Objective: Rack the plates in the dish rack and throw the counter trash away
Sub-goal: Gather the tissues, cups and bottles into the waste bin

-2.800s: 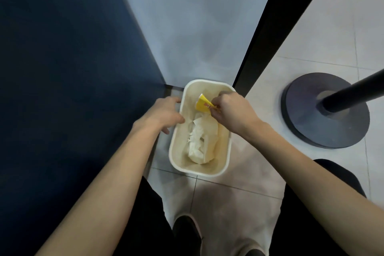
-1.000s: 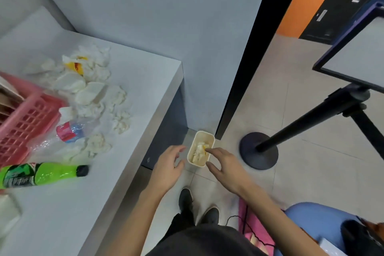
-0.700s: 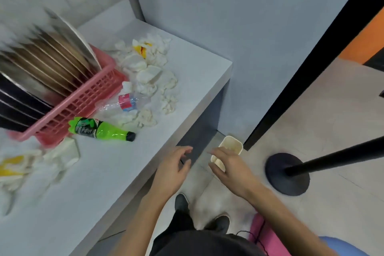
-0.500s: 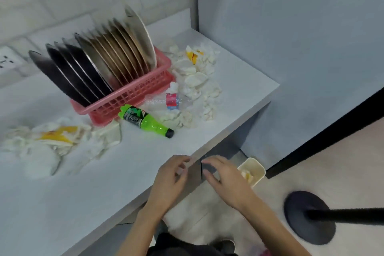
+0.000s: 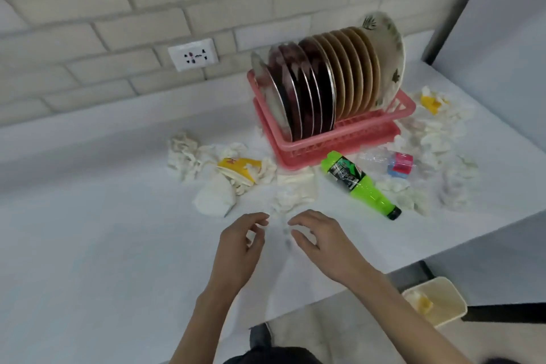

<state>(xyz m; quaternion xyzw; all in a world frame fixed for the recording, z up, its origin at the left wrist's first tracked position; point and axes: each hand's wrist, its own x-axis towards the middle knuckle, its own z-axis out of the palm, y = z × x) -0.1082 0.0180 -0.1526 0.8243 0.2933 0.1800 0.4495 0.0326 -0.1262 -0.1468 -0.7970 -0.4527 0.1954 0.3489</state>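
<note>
Several plates (image 5: 328, 80) stand upright in the pink dish rack (image 5: 339, 139) on the white counter (image 5: 88, 245). Crumpled white tissues (image 5: 292, 192) and a yellow wrapper (image 5: 239, 168) lie left and in front of the rack. More tissues (image 5: 437, 139), a green bottle (image 5: 360, 183) and a crushed clear bottle (image 5: 387, 161) lie to its right. My left hand (image 5: 239, 248) and my right hand (image 5: 322, 239) hover over the counter just short of the nearest tissues, fingers loosely curled and holding nothing. The cream trash bin (image 5: 437, 300) stands on the floor at lower right, with trash inside.
A brick wall with a power socket (image 5: 193, 54) backs the counter. A grey panel (image 5: 502, 9) closes the counter's right end. A black pole (image 5: 508, 313) runs past the bin on the floor.
The view swung up from the bin to the counter. My right hand let go of the yellow scrap into the bin, and both hands rose from the bin to above the counter.
</note>
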